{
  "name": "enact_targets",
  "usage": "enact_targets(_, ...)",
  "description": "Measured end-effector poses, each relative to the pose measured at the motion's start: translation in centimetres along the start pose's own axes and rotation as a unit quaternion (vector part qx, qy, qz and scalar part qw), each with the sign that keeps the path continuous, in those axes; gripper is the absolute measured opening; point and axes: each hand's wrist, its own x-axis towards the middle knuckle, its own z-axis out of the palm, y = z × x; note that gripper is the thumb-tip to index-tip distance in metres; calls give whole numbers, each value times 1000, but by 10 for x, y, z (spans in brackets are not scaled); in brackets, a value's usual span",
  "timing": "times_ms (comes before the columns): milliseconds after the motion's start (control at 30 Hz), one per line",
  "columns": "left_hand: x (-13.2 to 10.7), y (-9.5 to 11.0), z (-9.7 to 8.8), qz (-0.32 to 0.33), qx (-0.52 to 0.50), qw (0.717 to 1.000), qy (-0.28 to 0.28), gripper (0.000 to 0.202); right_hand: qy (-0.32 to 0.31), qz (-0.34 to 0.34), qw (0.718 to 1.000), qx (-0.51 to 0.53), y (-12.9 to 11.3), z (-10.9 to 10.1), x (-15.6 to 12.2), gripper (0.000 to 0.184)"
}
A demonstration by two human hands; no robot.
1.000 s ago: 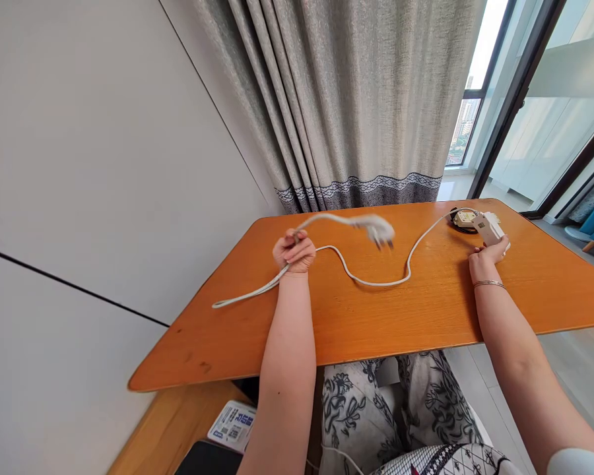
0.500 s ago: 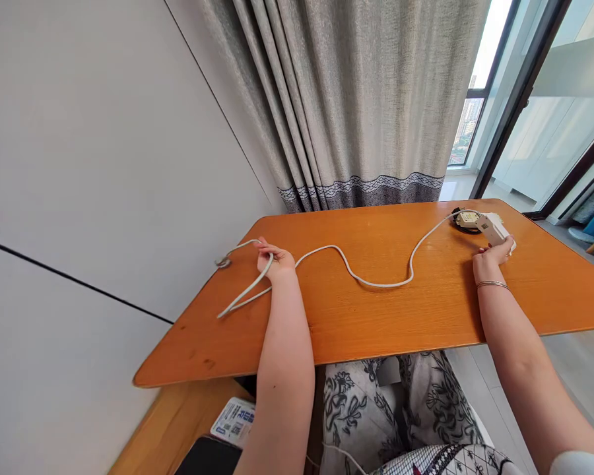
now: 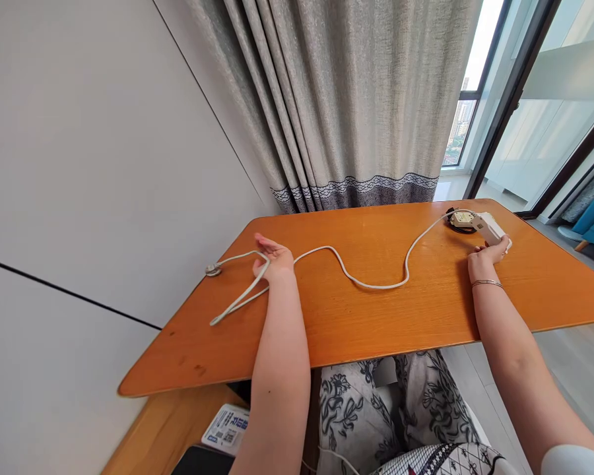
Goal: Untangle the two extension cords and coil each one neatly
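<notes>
The plug [image 3: 212, 270], aloft a second ago, now rests at the table's [image 3: 386, 320] left edge; the left hand's [image 3: 274, 262] fingers have come apart, cord [image 3: 376, 287] across the palm; the right hand [image 3: 490, 252] stays clamped on the block [image 3: 490, 228] near the table's far right corner; the plug end seems set down rather than gripped.

white cable [image 3: 377, 287] across tabletop [image 3: 386, 323], passable room in front

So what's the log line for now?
left hand: open, touching white cord | right hand: holding white box | plug: table's left side
</notes>
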Motion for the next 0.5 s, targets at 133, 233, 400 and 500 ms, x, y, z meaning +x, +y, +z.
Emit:
enact_targets(133,1,5,-6,-20,-126,990,57,69,51,3,998,-30,-1,-5,11,55)
enact_targets(233,-2,8,9,-112,-212,970,37,52,88,14,995,-38,-5,-17,23,59)
enact_targets(400,-16,23,44,-160,-257,951,-66,39,145,19,989,-31,-17,-53,48,60)
enact_targets(500,-34,33,61,-62,-118,961,-242,36,143,-15,989,-39,-24,-79,62,51)
